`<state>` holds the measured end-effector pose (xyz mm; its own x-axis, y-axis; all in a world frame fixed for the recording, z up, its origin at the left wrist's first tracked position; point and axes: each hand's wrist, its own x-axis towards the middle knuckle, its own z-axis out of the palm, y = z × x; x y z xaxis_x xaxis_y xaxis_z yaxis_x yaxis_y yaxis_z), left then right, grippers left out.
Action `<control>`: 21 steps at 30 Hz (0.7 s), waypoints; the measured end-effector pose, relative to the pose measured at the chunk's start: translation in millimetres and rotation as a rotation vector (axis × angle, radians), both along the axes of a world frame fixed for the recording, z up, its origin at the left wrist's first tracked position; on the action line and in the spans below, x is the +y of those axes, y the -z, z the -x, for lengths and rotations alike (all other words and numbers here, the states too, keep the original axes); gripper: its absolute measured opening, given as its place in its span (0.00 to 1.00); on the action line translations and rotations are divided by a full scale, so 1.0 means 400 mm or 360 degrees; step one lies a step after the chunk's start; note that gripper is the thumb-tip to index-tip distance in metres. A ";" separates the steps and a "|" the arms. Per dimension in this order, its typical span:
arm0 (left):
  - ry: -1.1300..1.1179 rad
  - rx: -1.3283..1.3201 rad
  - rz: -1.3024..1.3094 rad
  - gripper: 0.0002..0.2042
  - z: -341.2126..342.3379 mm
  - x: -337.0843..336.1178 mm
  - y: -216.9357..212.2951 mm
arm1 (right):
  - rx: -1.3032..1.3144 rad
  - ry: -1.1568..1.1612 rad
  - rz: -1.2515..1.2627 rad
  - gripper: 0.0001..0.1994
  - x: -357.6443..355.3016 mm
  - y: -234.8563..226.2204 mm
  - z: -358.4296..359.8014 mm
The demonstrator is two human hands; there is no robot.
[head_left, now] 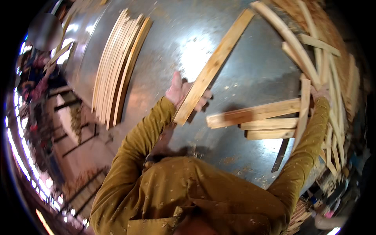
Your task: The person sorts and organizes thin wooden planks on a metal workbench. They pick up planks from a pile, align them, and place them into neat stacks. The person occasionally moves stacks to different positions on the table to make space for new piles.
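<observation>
A flat wooden slat (pixel 217 64) lies slanting across my left hand (pixel 181 91). The palm and raised thumb show on its left side, and the fingertips come out on its right, so the hand is under the slat and holds it. My right arm stretches out to the right. My right hand (pixel 322 92) is among loose slats, at the lower end of a long pale slat (pixel 288 37). Its fingers are hidden by the wood and too small to make out. Between the hands, several short slats (pixel 260 111) lie stacked, with an upright-looking piece (pixel 304 105) across their right ends.
A metal-topped table (pixel 164 47) bears a neat row of long slats (pixel 119 66) at the left. A tangled heap of slats (pixel 333 74) lies along the right side. Racks and trestles (pixel 78 133) stand on the floor at the left. Wood crumbs dot the tabletop.
</observation>
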<state>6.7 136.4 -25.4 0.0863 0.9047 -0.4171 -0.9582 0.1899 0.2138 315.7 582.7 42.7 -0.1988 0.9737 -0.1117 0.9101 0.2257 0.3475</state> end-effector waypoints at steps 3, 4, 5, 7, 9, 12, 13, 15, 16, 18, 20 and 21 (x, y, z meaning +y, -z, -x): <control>-0.0096 -0.0095 -0.0129 0.54 0.005 0.007 0.013 | -0.0157 0.0111 0.0158 0.27 0.018 0.068 0.004; -0.0128 -0.0140 -0.0099 0.53 0.005 0.009 0.024 | -0.0230 0.0131 0.0210 0.27 0.006 0.064 0.021; -0.0151 -0.0185 -0.0073 0.53 0.007 0.007 0.032 | -0.0239 0.0121 0.0322 0.23 -0.023 0.065 0.043; -0.0126 -0.0170 -0.0091 0.44 0.018 0.003 0.034 | -0.0178 0.0159 0.0456 0.25 -0.147 0.045 0.093; -0.0149 0.0248 0.0012 0.36 0.022 -0.041 0.005 | -0.0155 0.0029 0.0428 0.28 -0.272 0.051 0.149; -0.0057 0.0791 0.0181 0.30 0.127 -0.095 -0.137 | -0.0151 -0.0023 0.0396 0.33 -0.378 0.106 0.117; -0.0101 0.0974 0.0254 0.28 0.195 -0.138 -0.151 | 0.0067 -0.0423 0.0058 0.33 -0.418 0.144 0.061; -0.0465 0.1107 0.0519 0.24 0.337 -0.237 -0.182 | 0.0210 -0.0655 -0.0198 0.35 -0.517 0.136 0.031; -0.0789 0.1045 0.0722 0.22 0.413 -0.305 -0.213 | 0.0149 -0.0509 -0.0092 0.37 -0.578 0.106 0.056; -0.0135 0.3298 0.1062 0.17 0.644 -0.494 -0.226 | 0.0175 -0.0259 0.0242 0.38 -0.660 0.093 0.058; -0.0083 0.3205 0.1518 0.17 0.882 -0.712 -0.168 | 0.0097 -0.0090 0.0399 0.40 -0.739 0.061 0.139; 0.0145 0.3447 0.1627 0.19 0.957 -0.763 -0.142 | 0.0106 -0.0080 0.0321 0.41 -0.781 0.104 0.120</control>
<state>-376.2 -168.8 31.4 -0.8853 0.4611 -0.0603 0.4167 0.8442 0.3372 267.8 270.5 1.0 -0.2599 0.9216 -0.2882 0.9154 0.3302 0.2302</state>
